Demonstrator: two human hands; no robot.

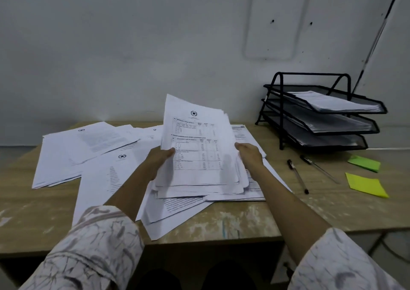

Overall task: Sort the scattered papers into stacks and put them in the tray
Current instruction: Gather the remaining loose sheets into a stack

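Both the left hand (160,156) and right hand (248,152) grip the side edges of a loose, floppy sheaf of papers (197,147) lifted above the table (244,218), seemingly uneven, so squeezing both edges near mid-height should stop sheets sliding before the tray (321,112)

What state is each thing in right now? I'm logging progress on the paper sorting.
Held stack: gripped at both sides, tilted up off the table.
Left hand: grips the stack's left edge.
Right hand: grips the stack's right edge.
Loose papers: still scattered, overlapping on the table.
Tray: three tiers, each holding papers.
Two pens: lying flat, untouched.
Sticky notes: lying flat near the tray.
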